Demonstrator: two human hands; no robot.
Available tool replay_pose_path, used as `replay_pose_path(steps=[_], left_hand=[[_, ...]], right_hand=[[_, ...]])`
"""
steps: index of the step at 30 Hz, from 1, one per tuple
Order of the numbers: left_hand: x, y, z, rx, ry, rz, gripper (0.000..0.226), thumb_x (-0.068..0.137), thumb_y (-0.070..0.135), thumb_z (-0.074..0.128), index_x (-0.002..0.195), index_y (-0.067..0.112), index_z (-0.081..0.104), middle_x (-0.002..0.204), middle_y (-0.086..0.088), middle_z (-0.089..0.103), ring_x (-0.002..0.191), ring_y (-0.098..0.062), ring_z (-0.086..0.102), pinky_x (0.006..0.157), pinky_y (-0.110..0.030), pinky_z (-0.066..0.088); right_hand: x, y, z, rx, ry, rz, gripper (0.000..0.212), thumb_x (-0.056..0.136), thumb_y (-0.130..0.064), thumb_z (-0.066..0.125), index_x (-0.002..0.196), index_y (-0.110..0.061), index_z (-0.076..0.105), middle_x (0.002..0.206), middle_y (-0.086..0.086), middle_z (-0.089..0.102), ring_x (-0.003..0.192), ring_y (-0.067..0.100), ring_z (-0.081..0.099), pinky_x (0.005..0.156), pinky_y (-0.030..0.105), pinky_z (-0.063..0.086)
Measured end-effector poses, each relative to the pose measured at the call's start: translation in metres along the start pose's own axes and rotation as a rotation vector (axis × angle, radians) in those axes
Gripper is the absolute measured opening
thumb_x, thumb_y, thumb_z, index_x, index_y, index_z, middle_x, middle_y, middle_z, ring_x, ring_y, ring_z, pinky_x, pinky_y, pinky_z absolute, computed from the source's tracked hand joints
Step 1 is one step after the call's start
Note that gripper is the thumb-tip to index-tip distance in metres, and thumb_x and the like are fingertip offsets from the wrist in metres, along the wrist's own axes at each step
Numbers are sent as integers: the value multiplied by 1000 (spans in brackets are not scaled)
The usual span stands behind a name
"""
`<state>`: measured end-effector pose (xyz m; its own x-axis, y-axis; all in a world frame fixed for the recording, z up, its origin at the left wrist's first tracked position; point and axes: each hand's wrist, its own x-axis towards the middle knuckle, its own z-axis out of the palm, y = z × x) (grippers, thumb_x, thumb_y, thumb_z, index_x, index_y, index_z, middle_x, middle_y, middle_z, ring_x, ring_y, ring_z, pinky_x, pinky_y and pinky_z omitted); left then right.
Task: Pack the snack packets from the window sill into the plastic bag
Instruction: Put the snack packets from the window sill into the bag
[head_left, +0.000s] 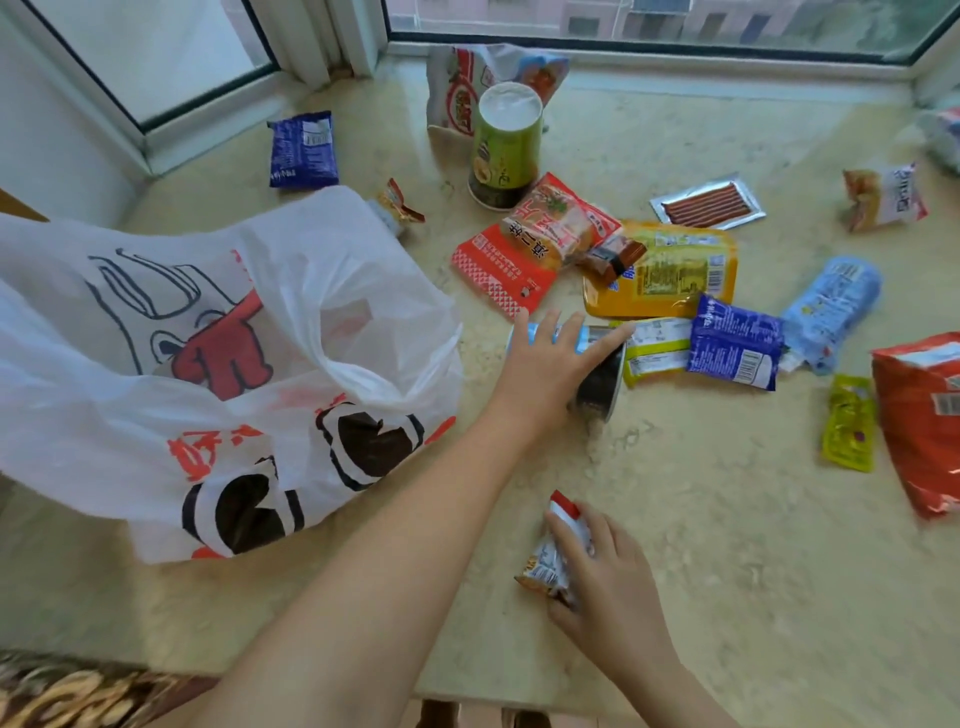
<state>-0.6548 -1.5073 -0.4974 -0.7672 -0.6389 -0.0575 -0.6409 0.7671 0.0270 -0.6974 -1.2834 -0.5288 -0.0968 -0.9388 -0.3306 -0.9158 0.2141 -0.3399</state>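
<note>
A white plastic bag (218, 364) with red and black print lies open on the left of the marble sill (727, 545). My left hand (550, 364) reaches across and lies over a blue snack can (600, 384) on its side, fingers wrapped over its top. My right hand (608, 577) pinches a small red-and-white snack packet (550, 556) near the front edge. Several packets lie scattered to the right, among them a red cracker pack (524, 249), a yellow pack (670, 270) and a blue packet (735, 343).
A green can (504, 145) stands upright at the back, with a large white bag (467, 78) behind it. A dark blue packet (303, 150) lies by the window frame. A sausage pack (709, 203), an orange bag (919, 415) and a yellow sachet (849, 421) lie further right.
</note>
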Motion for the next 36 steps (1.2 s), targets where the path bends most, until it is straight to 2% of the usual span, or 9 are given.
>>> replay_pose_path(steps=[3,6,9,14,19,24,30,34,36], left_hand=[[6,-3,-1,12,48,38,101,72,17,70,150,45,13,125,-17,50,110,-36,53,90,-56,39],[0,-10,3,-76,81,33,98,67,41,75,147,47,19,110,-17,54,89,-34,57,70,-44,45],[-19,-9,-12,-286,108,-70,102,61,47,75,144,45,16,116,-16,52,92,-35,56,70,-43,50],[-81,7,-56,-625,303,-229,98,58,49,77,138,36,22,129,-5,51,109,-25,57,72,-38,55],[-157,1,-95,-664,461,-409,97,58,63,70,136,34,21,132,6,52,110,-11,58,73,-15,46],[-216,-47,-115,-630,571,-621,100,52,63,73,134,37,22,127,26,42,109,-12,60,74,-29,56],[-253,-102,-131,-654,613,-772,102,49,63,75,132,47,17,134,12,51,113,-14,61,71,-39,59],[-245,-129,-141,-750,698,-792,105,53,53,84,135,42,20,126,38,44,113,-3,59,75,-40,58],[-237,-143,-145,-773,743,-817,104,55,44,88,135,40,22,124,41,45,112,1,58,77,-39,58]], right_hand=[[9,1,-5,-16,10,-2,80,54,-34,67,131,-28,46,137,10,45,119,34,50,83,48,47],[17,3,-15,25,46,-3,72,56,-32,65,126,-26,50,133,8,47,108,30,55,77,43,48],[21,8,-29,88,99,-12,74,57,-28,64,129,-24,49,132,9,48,104,32,56,76,38,51],[18,0,-66,93,178,-44,90,45,-20,82,128,-22,48,125,11,52,102,30,57,64,28,51],[21,-32,-101,69,269,-184,88,41,-16,81,123,-21,51,121,6,50,107,24,48,57,24,48],[32,-80,-104,104,285,-342,83,46,-18,82,125,-18,57,126,9,52,109,25,51,67,30,53],[44,-147,-83,137,198,-475,84,47,-25,77,127,-23,52,126,8,50,107,29,56,71,35,54],[46,-190,-74,160,192,-538,64,61,-37,60,123,-24,52,121,8,54,102,29,60,70,32,52],[47,-210,-69,188,175,-567,69,57,-36,67,123,-26,50,120,6,53,103,28,59,73,33,54]])
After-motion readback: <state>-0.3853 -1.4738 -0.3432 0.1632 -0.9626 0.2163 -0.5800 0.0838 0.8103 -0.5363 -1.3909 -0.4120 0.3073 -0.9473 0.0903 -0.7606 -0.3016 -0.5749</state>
